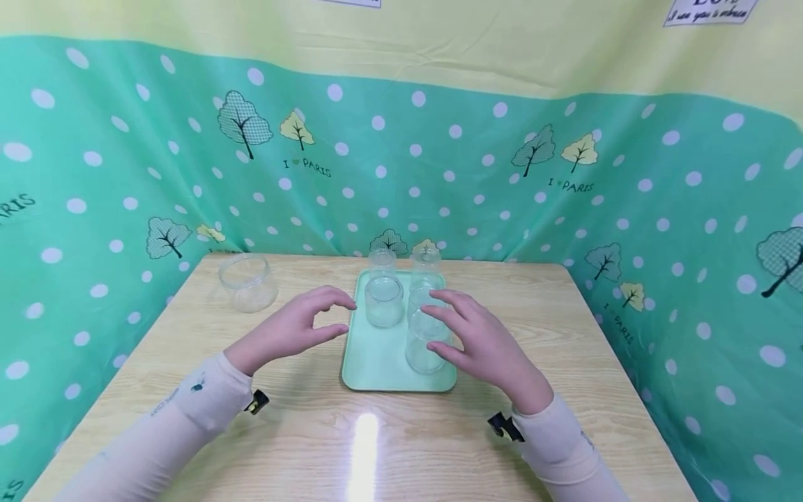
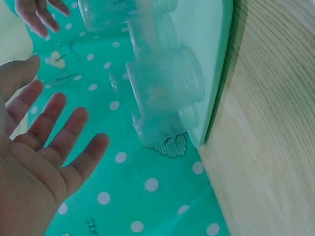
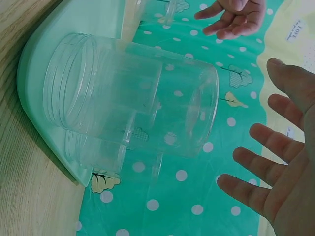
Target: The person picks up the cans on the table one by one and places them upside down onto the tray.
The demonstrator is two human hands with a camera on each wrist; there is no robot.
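Several clear plastic jars stand upside down on a light green tray (image 1: 379, 364), their threaded mouths against it. The tallest, the front right jar (image 3: 133, 93), has my right hand (image 1: 479, 341) beside and above it, fingers spread and holding nothing. In the right wrist view those fingers are apart from the jar wall. Off the tray's left edge hovers my left hand (image 1: 301, 324), thumb and fingers parted around nothing. Nearest to it is a shorter jar (image 1: 384, 307) at the tray's left. Behind, a back left jar (image 1: 381, 261) and a back right jar (image 1: 426, 261) stand near the tray's far end.
A wide clear container (image 1: 249, 284) sits at the back left of the wooden table (image 1: 301, 439). Green and yellow patterned cloth (image 1: 414, 160) hangs close behind the table and along both sides. A bright light reflection lies on the tabletop in front.
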